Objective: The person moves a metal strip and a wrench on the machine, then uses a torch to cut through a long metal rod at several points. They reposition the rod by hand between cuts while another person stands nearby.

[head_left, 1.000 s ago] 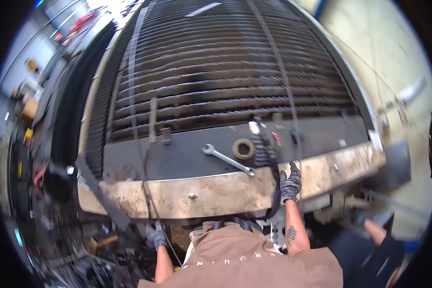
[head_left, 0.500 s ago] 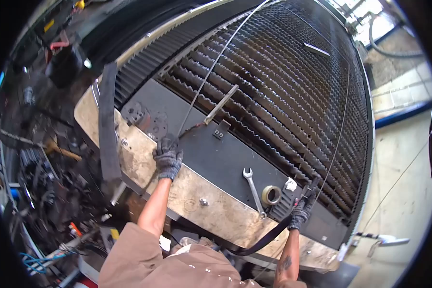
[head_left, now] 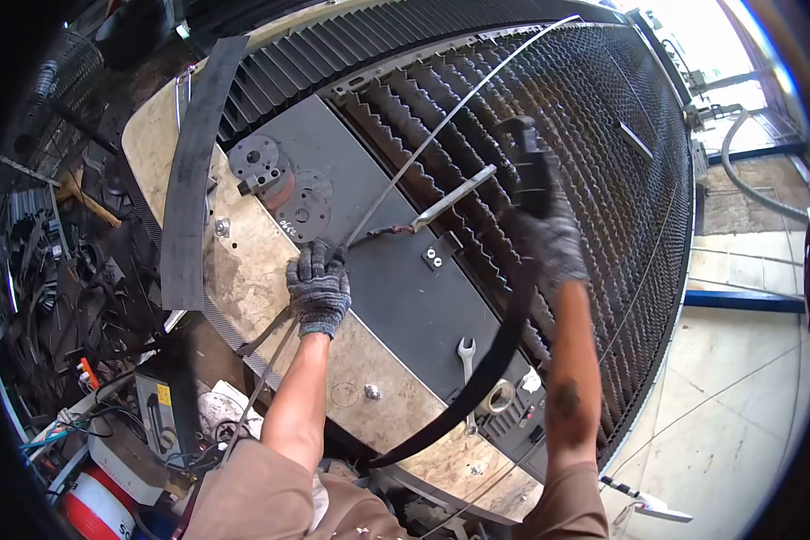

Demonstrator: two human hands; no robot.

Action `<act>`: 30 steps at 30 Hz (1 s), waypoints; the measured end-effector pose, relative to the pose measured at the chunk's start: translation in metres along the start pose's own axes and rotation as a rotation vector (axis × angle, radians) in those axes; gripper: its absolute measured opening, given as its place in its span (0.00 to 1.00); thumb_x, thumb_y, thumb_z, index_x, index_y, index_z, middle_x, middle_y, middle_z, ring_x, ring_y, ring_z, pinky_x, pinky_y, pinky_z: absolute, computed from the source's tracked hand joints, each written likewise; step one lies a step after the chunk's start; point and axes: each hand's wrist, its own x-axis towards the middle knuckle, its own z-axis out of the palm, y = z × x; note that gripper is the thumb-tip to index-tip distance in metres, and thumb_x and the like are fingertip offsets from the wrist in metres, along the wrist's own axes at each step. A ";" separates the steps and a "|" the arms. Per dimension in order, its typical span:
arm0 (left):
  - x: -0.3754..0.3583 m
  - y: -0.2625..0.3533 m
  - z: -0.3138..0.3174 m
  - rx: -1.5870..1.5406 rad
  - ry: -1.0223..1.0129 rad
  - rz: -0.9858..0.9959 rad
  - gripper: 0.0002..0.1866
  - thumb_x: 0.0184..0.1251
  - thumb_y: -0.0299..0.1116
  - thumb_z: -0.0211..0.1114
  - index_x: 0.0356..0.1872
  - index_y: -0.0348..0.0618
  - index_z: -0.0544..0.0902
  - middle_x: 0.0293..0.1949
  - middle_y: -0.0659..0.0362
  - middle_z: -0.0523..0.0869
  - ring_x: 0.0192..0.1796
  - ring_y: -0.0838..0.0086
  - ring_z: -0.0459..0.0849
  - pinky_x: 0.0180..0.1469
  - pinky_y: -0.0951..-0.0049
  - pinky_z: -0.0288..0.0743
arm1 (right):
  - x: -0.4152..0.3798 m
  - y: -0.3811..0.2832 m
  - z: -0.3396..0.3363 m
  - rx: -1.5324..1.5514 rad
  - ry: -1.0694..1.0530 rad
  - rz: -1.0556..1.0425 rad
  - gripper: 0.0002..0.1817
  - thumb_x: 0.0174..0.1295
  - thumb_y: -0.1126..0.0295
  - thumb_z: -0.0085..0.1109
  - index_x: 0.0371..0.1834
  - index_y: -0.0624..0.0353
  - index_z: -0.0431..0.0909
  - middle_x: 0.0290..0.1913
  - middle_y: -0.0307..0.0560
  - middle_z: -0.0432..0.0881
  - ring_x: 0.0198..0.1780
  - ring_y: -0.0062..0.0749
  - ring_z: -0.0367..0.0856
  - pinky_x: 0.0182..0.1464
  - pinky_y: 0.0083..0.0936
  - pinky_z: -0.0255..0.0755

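My left hand (head_left: 319, 290), in a grey knit glove, is closed at the plate's edge around a long thin metal strip (head_left: 441, 126). The strip bows up over the slatted metal bed (head_left: 621, 90), and a thin length also shows below the hand. My gloved right hand (head_left: 553, 247) is raised over the bed, closed on a black tool with a hooked end (head_left: 520, 148); motion blurs it. A wide black band (head_left: 486, 382) curves from there toward my body. Ahead of my left hand, a flat metal bar (head_left: 457, 196) with a dark, twisted end lies partly over the slats.
An open-end wrench (head_left: 467, 360) and a tape roll (head_left: 499, 397) lie on the dark plate (head_left: 396, 306). Round metal discs (head_left: 304, 202) sit at its left. A black rubber strip (head_left: 189, 198) crosses the worn ledge (head_left: 252, 270). Scrap clutter (head_left: 63, 279) fills the left floor.
My right hand has lifted from the plate's right end and swung up and left over the slats, bringing the black tool and band. My left hand stays on the strip; the view has shifted.
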 end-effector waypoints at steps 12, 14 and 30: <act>0.002 -0.001 0.000 -0.029 0.012 -0.019 0.25 0.71 0.45 0.61 0.69 0.61 0.83 0.75 0.53 0.73 0.79 0.58 0.66 0.76 0.40 0.54 | 0.087 0.122 0.151 -0.153 -0.096 -0.085 0.52 0.60 0.66 0.71 0.87 0.34 0.53 0.63 0.52 0.86 0.57 0.37 0.88 0.61 0.31 0.80; 0.003 -0.002 -0.001 -0.063 0.011 -0.022 0.25 0.71 0.44 0.61 0.69 0.61 0.83 0.75 0.53 0.73 0.79 0.58 0.66 0.76 0.40 0.54 | 0.082 0.108 0.152 -0.181 -0.107 -0.030 0.51 0.60 0.65 0.70 0.87 0.33 0.54 0.63 0.53 0.86 0.57 0.39 0.88 0.62 0.33 0.80; 0.004 -0.002 0.000 -0.050 0.015 -0.027 0.23 0.72 0.43 0.60 0.67 0.60 0.84 0.75 0.51 0.74 0.78 0.57 0.67 0.76 0.39 0.55 | 0.077 0.104 0.157 -0.323 -0.095 0.036 0.51 0.59 0.60 0.72 0.86 0.32 0.53 0.60 0.57 0.87 0.60 0.52 0.87 0.65 0.43 0.79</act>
